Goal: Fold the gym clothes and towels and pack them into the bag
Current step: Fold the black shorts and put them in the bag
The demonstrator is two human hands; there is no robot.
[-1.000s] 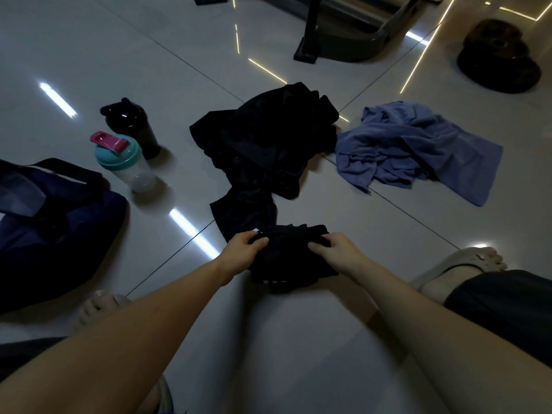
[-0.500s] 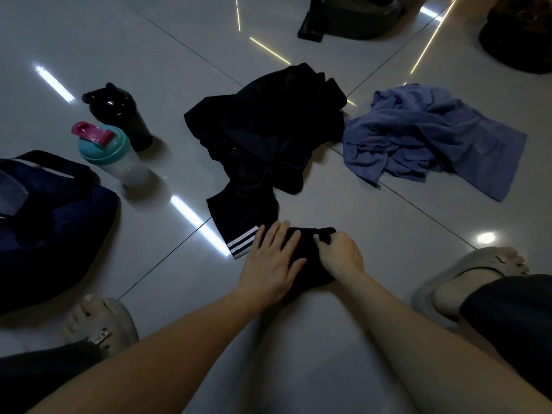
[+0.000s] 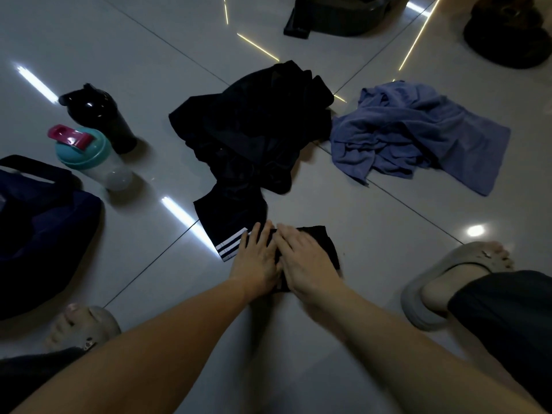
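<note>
A small folded black garment [image 3: 324,245] lies on the tiled floor in front of me. My left hand [image 3: 256,261] and my right hand [image 3: 304,258] both press flat on it, side by side, fingers straight. Just beyond lies a crumpled pile of black clothes [image 3: 254,135], with a striped hem [image 3: 228,248] next to my left hand. A rumpled blue towel [image 3: 418,132] lies to the right of the pile. The dark blue bag [image 3: 41,231] sits at the left edge.
A clear shaker bottle with teal lid [image 3: 86,156] and a black bottle [image 3: 98,115] stand left of the clothes. My feet in grey slippers [image 3: 442,282] flank the work spot. Dark equipment [image 3: 337,16] and dark weight plates [image 3: 507,40] sit at the far edge.
Both hands went from pinching the folded black garment's ends to lying flat on it. The left hand flattened first, then the right. The view shifted slightly down.
</note>
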